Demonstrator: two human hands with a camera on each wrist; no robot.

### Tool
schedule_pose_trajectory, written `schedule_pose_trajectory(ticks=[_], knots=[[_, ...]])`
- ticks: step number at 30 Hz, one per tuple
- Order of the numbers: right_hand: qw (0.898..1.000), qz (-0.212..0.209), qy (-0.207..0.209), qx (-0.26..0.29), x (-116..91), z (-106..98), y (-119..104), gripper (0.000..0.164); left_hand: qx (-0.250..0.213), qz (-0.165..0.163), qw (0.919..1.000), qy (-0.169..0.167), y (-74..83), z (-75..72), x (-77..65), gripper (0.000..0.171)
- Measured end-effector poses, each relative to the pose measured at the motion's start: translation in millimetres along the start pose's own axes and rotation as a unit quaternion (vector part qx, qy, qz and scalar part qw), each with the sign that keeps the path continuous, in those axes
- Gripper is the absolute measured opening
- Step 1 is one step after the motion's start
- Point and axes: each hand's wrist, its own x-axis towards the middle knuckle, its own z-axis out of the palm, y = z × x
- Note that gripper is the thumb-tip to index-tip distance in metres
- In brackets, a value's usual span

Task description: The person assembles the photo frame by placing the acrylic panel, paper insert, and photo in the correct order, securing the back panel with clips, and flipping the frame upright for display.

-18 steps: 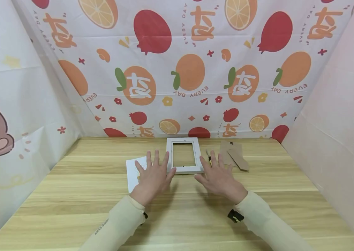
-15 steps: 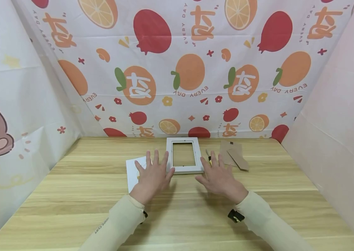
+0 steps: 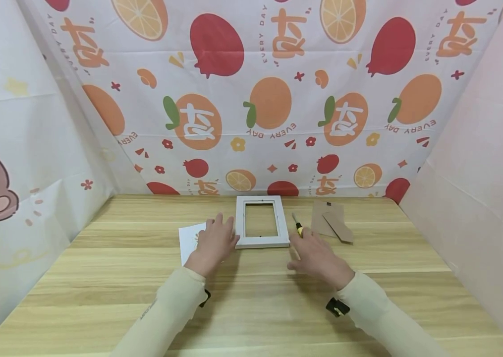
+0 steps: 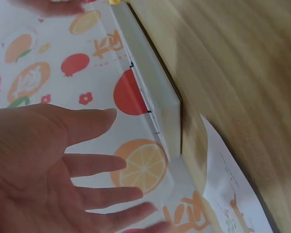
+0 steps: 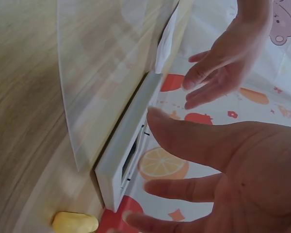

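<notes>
A white picture frame (image 3: 262,241) lies at the back of the table, its opening showing bare wood. My left hand (image 3: 213,244) is at its left side with relaxed, slightly bent fingers, overlapping a white card (image 3: 187,239) with a small drawing. In the left wrist view, nothing is in the palm of that hand (image 4: 34,170). On the other side, my right hand (image 3: 320,259) hovers near the frame's lower right corner, loosely bent and holding nothing. Just past its fingertips lies a screwdriver (image 3: 299,229) with a yellow and black handle.
Two brown cardboard pieces, a larger panel (image 3: 320,209) and a narrow strip (image 3: 339,228), lie right of the screwdriver. In the right wrist view a clear sheet (image 5: 99,77) lies on the wood before the frame. A fruit-print cloth (image 3: 273,163) closes off the back.
Both hands had fingers spread wide; now the fingers bend and draw together. The left hand has shifted slightly away from the frame, and the right uncovers more of the screwdriver. The frame stays put.
</notes>
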Motion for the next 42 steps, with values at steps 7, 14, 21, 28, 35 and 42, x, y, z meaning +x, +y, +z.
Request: schedule_pose_trajectory(ticks=[7, 14, 21, 28, 35, 42], knots=[[0.998, -0.015, -0.044, 0.045, 5.0, 2.8, 7.8, 0.050, -0.070, 0.016, 0.9974, -0.005, -8.9, 3.9, 21.7, 0.030], [0.997, -0.022, -0.061, 0.047, 13.0, 9.2, 10.9, 0.058, -0.146, -0.038, 0.9863, -0.066, -18.8, 7.9, 37.8, 0.047], [0.996, -0.018, -0.082, 0.031, 18.0, 14.5, 10.6, 0.066, -0.191, -0.076, 0.9739, -0.096, -26.1, 10.7, 42.7, 0.048], [0.994, -0.001, -0.107, 0.015, 18.5, 12.6, 6.9, 0.070, -0.254, -0.096, 0.9538, -0.129, -25.9, 6.8, 43.6, 0.049], [0.993, 0.002, -0.117, 0.006, 19.7, 14.3, 5.0, 0.074, -0.287, -0.109, 0.9414, -0.140, -25.6, 11.1, 44.5, 0.062], [0.993, 0.009, -0.121, 0.007, 22.2, 16.5, 6.0, 0.066, -0.267, -0.099, 0.9484, -0.138, -23.3, 14.7, 42.7, 0.058]])
